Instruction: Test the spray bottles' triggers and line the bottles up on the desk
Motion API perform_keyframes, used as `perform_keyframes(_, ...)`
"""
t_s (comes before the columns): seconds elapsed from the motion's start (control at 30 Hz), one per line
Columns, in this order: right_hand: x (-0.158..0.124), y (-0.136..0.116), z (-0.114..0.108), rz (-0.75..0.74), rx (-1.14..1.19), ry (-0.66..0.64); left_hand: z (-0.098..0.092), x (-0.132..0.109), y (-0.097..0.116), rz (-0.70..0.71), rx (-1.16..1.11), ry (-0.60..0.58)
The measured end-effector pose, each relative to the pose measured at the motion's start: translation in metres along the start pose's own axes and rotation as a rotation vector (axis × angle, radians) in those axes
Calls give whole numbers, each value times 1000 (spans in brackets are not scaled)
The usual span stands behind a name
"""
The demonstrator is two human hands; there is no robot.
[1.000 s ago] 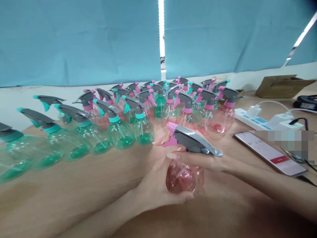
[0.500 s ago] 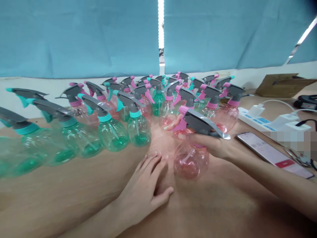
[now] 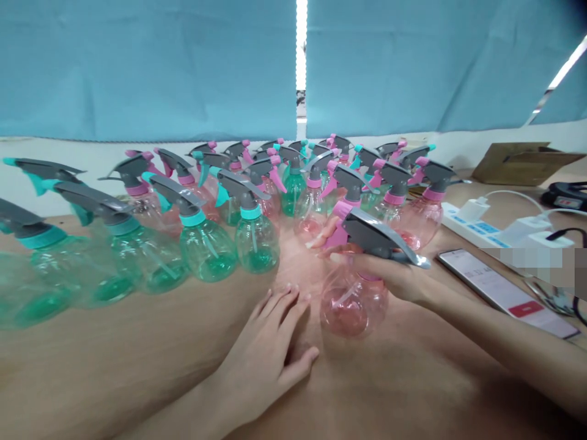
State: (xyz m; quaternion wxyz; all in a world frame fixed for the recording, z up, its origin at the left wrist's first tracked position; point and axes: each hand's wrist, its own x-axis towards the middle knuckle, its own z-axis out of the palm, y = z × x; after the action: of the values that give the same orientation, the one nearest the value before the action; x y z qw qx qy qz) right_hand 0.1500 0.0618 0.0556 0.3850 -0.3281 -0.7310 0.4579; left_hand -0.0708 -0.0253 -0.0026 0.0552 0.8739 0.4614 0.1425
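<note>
Head view: right hand (image 3: 397,275) closed round the neck of a pink bottle (image 3: 353,308), fingers curled beneath the grey spray head (image 3: 373,231) and near its pink trigger (image 3: 338,234); bottle roughly upright, nozzle to the left, in front of the group; whether its base touches the table (image 3: 137,360) cannot be told. Left hand (image 3: 266,351) open, palm down, holding nothing; fingers extended and slightly parted, thumb held out to the side; it lies just left of the bottle, apart from it, at table level.

Surface: wood-toned; green bottles (image 3: 208,253) with turquoise collars in a slanting row at left, the leftmost blurred and cut by the frame edge; further bottles, pink and green mixed, crowded behind, all seen with grey heads; at right, a phone (image 3: 499,287), its screen lit with a red button, beside a white power strip (image 3: 472,229) with plugs in it; a cardboard box (image 3: 513,164) at far right.

Room: blue curtain (image 3: 147,67) across the back, with a bright vertical gap near the middle; white wall below.
</note>
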Motion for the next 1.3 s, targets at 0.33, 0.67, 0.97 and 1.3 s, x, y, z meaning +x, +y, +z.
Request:
perform_keyframes(0.33, -9, -7, 1, -2, -40, 48, 2, -1, -1, 9, 22, -7)
perform_keyframes(0.67, -12, -8, 3, -31, -50, 14, 1, 1, -1, 12, 29, -32)
perform_keyframes(0.97, -12, -4, 13, 61, 51, 48, 0, 1, 0, 0, 31, -38)
perform_keyframes(1.3, -8, -10, 15, 60, -27, 90, 1, 1, -1, 3, 28, -24)
